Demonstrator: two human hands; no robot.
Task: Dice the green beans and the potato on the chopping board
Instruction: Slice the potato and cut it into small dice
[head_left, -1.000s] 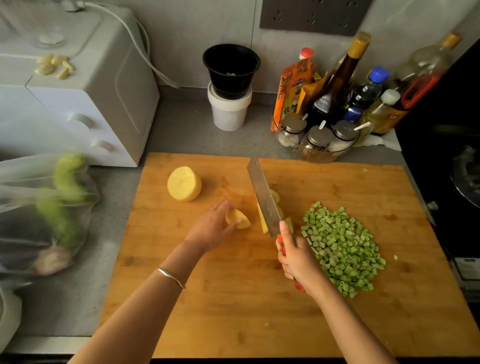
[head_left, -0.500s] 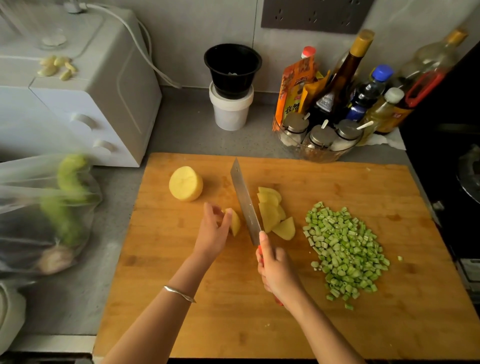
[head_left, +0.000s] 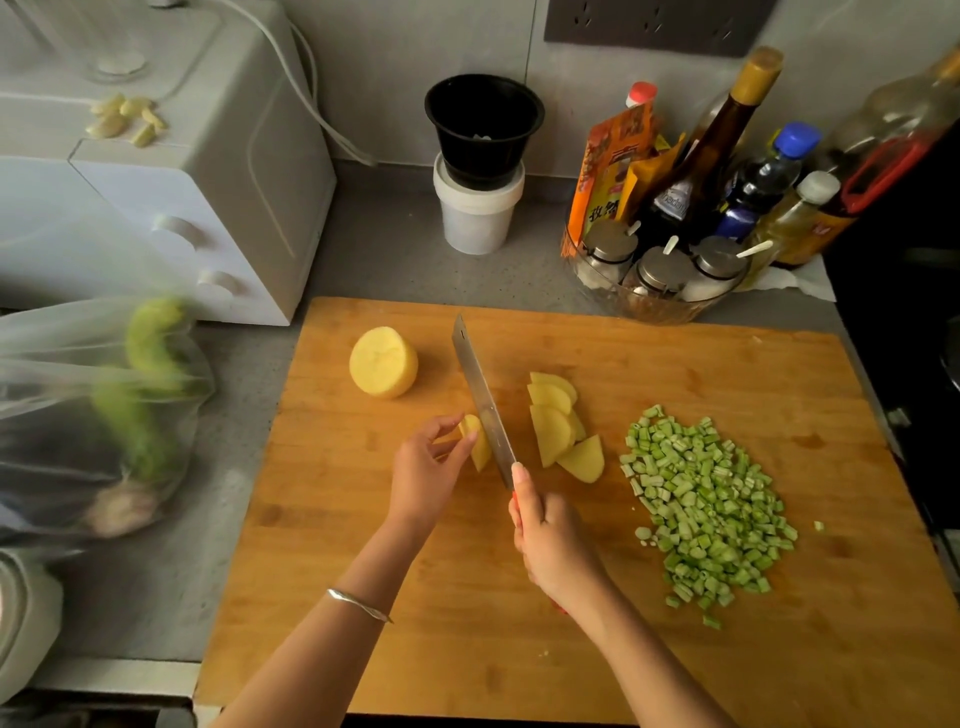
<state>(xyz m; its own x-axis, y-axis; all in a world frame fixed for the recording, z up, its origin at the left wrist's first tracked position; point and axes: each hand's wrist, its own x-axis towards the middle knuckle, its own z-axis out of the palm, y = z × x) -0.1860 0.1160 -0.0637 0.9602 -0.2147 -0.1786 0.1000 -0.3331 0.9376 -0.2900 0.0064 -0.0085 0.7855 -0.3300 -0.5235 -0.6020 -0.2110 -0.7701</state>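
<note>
On the wooden chopping board (head_left: 519, 649), my left hand (head_left: 423, 470) pinches a small potato piece (head_left: 479, 441) standing on edge. My right hand (head_left: 553, 545) grips the red handle of a cleaver (head_left: 480, 397), forefinger along the blade's back; the blade rests against the right side of that piece. Several potato slices (head_left: 558, 423) lie fanned out just right of the blade. A peeled potato half (head_left: 383, 362) sits cut-side up at the board's far left. A heap of diced green beans (head_left: 701, 499) covers the board's right part.
A clear bag of vegetables (head_left: 104, 410) lies on the counter left of the board. Behind stand a white appliance (head_left: 171, 171), a black cup on a white tub (head_left: 480, 161), and a bowl of bottles and spice jars (head_left: 691, 218). A dark stove is at the right.
The cleaver has moved left, away from the cut slices, and now sits against the piece my left hand holds. The slices stay fanned out where they fell.
</note>
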